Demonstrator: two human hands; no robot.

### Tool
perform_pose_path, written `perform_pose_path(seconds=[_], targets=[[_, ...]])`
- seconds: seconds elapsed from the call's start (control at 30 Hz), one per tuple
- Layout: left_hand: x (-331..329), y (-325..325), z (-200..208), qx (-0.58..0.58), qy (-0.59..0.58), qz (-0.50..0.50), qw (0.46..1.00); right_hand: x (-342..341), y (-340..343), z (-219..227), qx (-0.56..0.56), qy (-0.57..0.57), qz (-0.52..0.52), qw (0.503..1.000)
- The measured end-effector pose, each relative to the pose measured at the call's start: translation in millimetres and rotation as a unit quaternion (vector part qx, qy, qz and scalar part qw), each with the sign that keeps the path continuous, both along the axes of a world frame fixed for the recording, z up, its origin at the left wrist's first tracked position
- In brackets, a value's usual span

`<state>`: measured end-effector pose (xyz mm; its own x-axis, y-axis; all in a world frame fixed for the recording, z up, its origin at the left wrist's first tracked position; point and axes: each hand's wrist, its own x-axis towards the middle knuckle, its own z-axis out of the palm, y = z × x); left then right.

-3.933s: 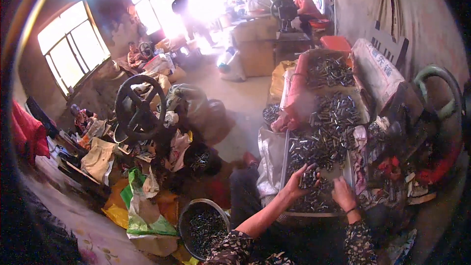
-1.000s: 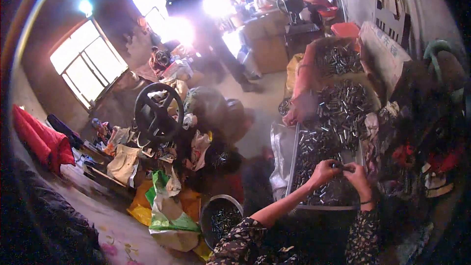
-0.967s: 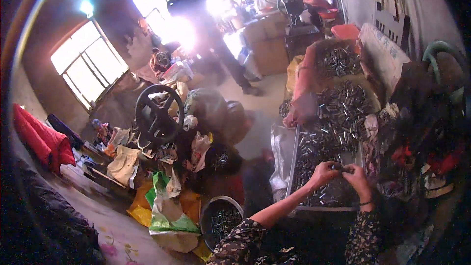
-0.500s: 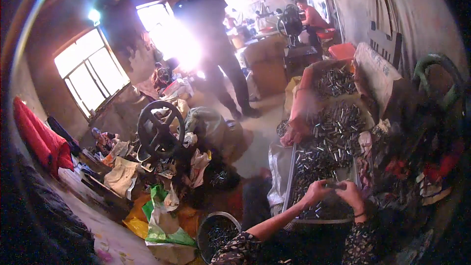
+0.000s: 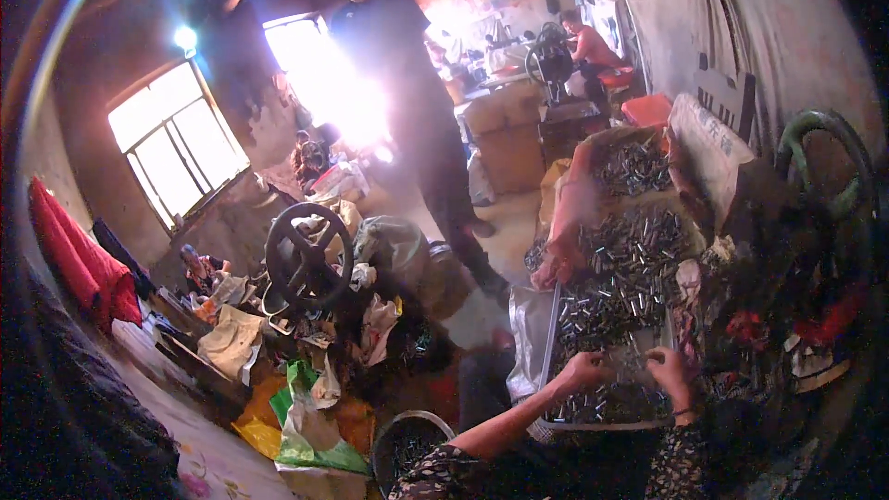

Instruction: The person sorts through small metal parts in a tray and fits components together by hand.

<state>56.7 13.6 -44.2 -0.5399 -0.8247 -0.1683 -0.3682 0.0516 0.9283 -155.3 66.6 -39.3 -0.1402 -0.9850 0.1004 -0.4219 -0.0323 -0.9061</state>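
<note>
A long shallow tray (image 5: 602, 427) in front of me holds a heap of small dark metal cylinders (image 5: 625, 250), some with shiny sides. Over its near end, my left hand (image 5: 585, 370) has its fingers closed together, pointing right. My right hand (image 5: 669, 374), with a dark band at the wrist, faces it across a small gap with thumb and fingers pinched. Whatever either hand pinches is too small and blurred to make out. Beneath them more of the same pieces lie in the tray.
A round bucket (image 5: 414, 414) of similar pieces stands lower left, beside a green and white sack (image 5: 319, 440). Black handwheel (image 5: 310, 252) rises at left, green handwheel (image 5: 838, 143) at right. A person (image 5: 398, 83) stands ahead; others sit farther back.
My hands were close together at the near end of the tray; now they are apart, the left shifted leftward. The standing person's leg has come nearer to the tray.
</note>
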Motion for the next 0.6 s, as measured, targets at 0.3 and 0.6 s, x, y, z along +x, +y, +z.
perform_pose_path(seconds=[0.3,0.6], targets=[[4.7,19.6,40.1,0.478,0.4,0.102,0.776,-10.1,9.2,21.6,0.002,-0.325,-0.123,0.938],[-32.6,17.2,77.4,0.268,0.32,0.117,0.901,-24.3,8.2,15.2,-0.141,-0.259,-0.092,0.951]])
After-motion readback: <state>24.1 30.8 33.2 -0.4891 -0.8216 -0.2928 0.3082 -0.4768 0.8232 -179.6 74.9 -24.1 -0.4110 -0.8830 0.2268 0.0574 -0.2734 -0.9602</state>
